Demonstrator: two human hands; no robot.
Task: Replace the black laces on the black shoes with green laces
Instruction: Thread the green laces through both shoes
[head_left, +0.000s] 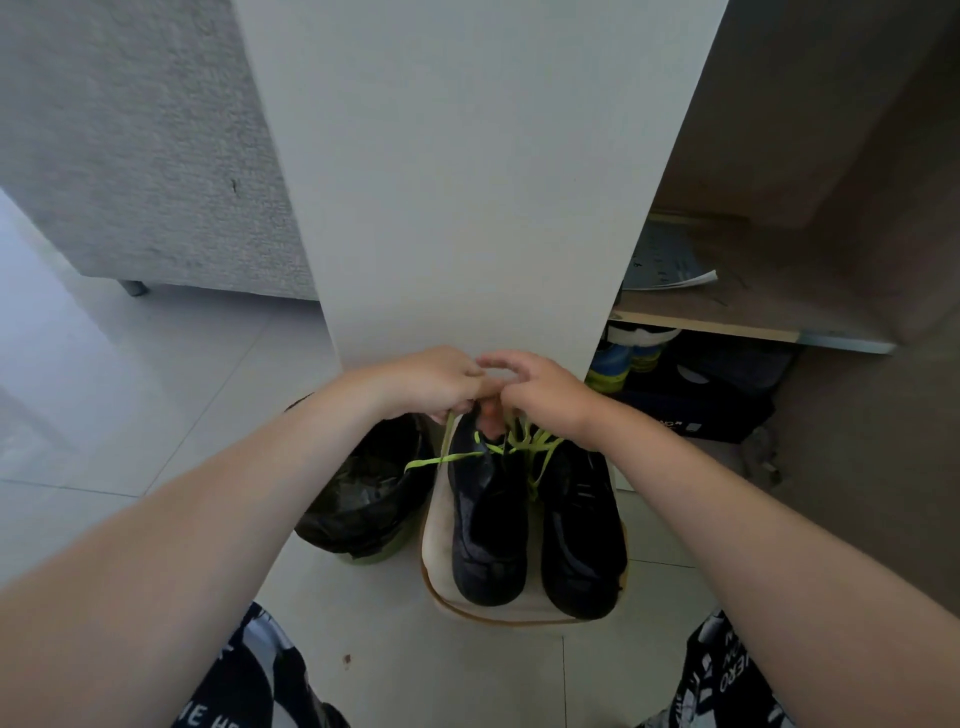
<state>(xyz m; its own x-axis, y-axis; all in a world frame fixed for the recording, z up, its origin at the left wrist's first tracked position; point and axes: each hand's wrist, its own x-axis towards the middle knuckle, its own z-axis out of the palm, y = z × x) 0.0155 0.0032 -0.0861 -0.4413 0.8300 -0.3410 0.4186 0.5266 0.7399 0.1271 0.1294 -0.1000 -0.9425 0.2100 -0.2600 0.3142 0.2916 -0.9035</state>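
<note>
My left hand (436, 382) and right hand (540, 387) meet above the far end of the black shoes (485, 525), fingers curled and pinching the green lace (452, 458). The shoes sit side by side on a pale stool (439, 545), just beside a bin (363, 499).

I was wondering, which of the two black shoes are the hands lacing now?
The left-hand shoe, next to the bin: the left hand and right hand meet over its far end, pinching the green lace threaded through it.
</note>
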